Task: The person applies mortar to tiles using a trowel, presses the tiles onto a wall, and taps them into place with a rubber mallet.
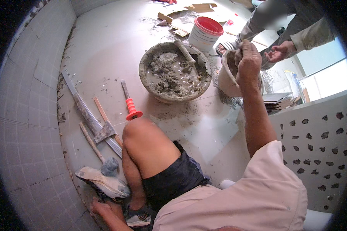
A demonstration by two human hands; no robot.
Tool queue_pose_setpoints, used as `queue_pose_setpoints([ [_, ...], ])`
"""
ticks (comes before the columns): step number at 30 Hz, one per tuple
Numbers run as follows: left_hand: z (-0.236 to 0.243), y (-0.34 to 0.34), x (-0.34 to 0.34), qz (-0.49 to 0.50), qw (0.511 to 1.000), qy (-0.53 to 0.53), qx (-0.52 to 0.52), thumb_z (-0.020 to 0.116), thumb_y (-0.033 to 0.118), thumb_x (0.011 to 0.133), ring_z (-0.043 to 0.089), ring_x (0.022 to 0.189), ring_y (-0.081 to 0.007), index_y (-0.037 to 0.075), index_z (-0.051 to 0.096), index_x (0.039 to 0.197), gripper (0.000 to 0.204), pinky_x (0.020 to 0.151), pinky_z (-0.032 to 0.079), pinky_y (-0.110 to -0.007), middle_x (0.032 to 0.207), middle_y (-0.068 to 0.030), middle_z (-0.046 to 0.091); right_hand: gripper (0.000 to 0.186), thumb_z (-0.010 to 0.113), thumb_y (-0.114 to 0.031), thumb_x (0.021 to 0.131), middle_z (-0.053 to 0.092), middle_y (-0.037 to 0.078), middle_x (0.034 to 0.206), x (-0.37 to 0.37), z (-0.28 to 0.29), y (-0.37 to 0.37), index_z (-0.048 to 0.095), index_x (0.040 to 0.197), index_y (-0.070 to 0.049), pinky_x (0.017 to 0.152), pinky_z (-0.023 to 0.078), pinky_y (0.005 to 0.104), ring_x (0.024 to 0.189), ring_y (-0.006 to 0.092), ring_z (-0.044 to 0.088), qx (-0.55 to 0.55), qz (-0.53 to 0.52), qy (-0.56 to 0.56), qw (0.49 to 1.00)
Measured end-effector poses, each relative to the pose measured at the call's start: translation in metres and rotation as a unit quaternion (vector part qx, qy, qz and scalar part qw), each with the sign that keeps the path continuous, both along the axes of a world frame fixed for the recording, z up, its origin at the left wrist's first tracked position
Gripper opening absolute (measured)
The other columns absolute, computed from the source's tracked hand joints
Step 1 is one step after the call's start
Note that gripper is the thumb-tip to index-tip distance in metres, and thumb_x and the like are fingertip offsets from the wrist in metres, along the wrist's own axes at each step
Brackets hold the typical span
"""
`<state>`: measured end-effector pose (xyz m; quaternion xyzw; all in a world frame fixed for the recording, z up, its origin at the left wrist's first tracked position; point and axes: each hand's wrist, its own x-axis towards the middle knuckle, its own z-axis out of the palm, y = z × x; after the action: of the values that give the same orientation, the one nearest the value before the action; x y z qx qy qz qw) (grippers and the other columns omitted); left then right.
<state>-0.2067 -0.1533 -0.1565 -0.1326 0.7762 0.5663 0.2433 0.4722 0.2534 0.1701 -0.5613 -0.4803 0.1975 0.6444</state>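
Observation:
My right arm reaches out to a pale bucket smeared with grey mortar, which leans at the right. My right hand is closed at its upper edge; whether it grips the rim or a handle is hidden. Just beyond it, a co-worker's hand is held out with fingers apart. To the left of that bucket stands a wide round tub of wet grey mortar, with a mortar-caked tool handle resting across its edge. Low at the left, my left hand is beside my shoe, its fingers mostly hidden.
A chisel with an orange grip, a long metal straightedge, a wooden strip and a hammer lie near the tiled wall. Behind stand a red-rimmed white bucket and cardboard. A panel with dark patches is at right.

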Motion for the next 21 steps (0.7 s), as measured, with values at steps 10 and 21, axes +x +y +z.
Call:
queue_pose_setpoints([
  [10,0.049,0.036,0.050,0.044,0.999,0.005,-0.018,0.066,0.021,0.092,0.059,0.101,-0.0302,-0.005,0.055,0.126,0.044,0.091,0.048,-0.045,0.118,-0.0185,0.061,0.025,0.060,-0.022,0.101,0.057,-0.001,0.070,-0.049,0.007,0.012,0.068,0.092,0.000,0.054,0.036,0.0235,0.060,0.0056,0.046,0.032,-0.003,-0.031,0.999],
  [21,0.067,0.054,0.074,0.088,0.995,-0.050,0.016,0.060,0.021,0.096,0.058,0.103,-0.0303,-0.005,0.051,0.132,0.045,0.092,0.047,-0.046,0.122,-0.0184,0.058,0.038,0.048,-0.030,0.106,0.062,0.003,0.083,-0.108,-0.019,-0.026,0.069,0.110,0.001,0.074,0.043,0.0269,0.079,0.0118,0.054,-0.107,0.104,-0.195,0.969],
])
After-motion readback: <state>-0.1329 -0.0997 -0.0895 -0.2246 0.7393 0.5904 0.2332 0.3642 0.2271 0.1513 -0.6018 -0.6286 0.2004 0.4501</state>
